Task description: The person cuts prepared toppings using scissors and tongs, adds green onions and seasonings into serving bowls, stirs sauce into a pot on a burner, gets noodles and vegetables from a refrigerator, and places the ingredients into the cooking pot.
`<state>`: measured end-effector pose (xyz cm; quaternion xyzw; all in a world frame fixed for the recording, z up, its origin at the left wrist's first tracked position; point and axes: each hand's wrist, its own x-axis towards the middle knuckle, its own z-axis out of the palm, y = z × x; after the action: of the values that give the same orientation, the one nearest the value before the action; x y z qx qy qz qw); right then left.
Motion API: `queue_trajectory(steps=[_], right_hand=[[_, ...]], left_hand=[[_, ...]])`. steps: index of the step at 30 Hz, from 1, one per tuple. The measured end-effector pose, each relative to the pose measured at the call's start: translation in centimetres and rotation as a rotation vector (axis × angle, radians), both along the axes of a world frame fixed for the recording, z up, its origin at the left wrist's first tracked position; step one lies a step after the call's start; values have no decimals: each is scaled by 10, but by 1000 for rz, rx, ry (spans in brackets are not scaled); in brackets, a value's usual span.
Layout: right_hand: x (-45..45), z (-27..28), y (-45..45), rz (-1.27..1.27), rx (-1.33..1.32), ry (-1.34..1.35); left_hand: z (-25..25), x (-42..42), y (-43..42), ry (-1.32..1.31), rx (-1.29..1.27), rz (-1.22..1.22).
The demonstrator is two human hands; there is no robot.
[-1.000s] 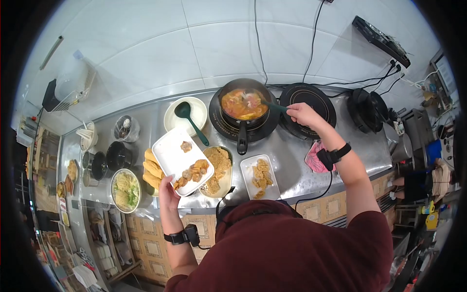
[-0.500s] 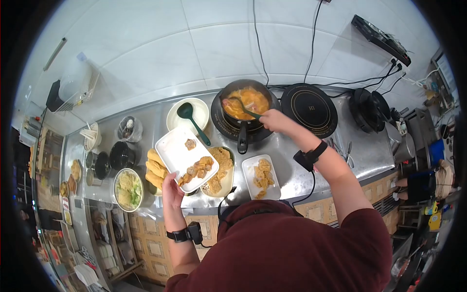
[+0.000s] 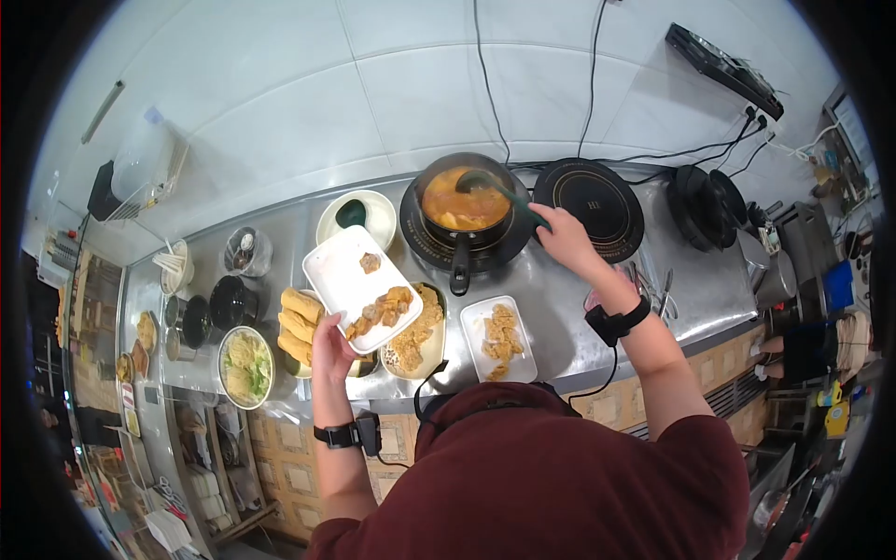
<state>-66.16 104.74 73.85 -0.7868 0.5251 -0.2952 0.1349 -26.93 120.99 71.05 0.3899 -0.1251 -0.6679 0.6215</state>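
My left hand [image 3: 331, 347] grips the lower left corner of a tilted white tray [image 3: 341, 280], which bears browned meat pieces [image 3: 381, 310] and one lone piece near its upper right side. My right hand [image 3: 563, 233] is closed on the handle of a dark green ladle [image 3: 513, 196]. The ladle's bowl dips into orange-red food [image 3: 457, 207] in a black pan [image 3: 461, 245] on a round black hob [image 3: 420, 238]. Behind the tray, a second green ladle [image 3: 351, 214] rests in a white bowl [image 3: 381, 207], its handle hidden by the tray.
Fried pieces lie in a second white tray [image 3: 474, 327] and on an oval plate [image 3: 437, 350]. Yellow rolls [image 3: 297, 327], a noodle bowl [image 3: 245, 368] and black bowls [image 3: 233, 301] stand left. A second hob [image 3: 595, 204] and stacked pans [image 3: 700, 210] stand right.
My right hand went left with the ladle, then back right, moving its bowl through the food in the pan. The tray in my left hand has risen slightly, covering the resting ladle's handle.
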Motion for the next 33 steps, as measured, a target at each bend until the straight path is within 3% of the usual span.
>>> queue_trajectory(steps=[1,4,8,11,14,17,20,26,33], right_hand=[[1,3,4,-24,53,57],[1,-20,1,67,292,-137],[8,5,23,-61,92,-69],[15,22,20,27,-8,-350],[31,46,18,44,53,-365],[38,29,7,67,-134,-308],[27,15,14,-11,-69,-130],[6,1,35,-82,-97,-31],[10,-34,22,-138,-193,18]], left_hand=[[3,-2,-11,0,-10,-39],[-7,-1,-54,-21,-57,-93],[7,-27,-112,-202,-42,-55],[16,-53,-154,-340,-69,-78],[9,-73,-188,-353,-107,-82],[8,-90,-208,-387,-113,-104],[10,-102,-218,-480,-132,-99],[14,-119,-227,-722,-158,-7],[32,-114,-215,-599,-316,153]])
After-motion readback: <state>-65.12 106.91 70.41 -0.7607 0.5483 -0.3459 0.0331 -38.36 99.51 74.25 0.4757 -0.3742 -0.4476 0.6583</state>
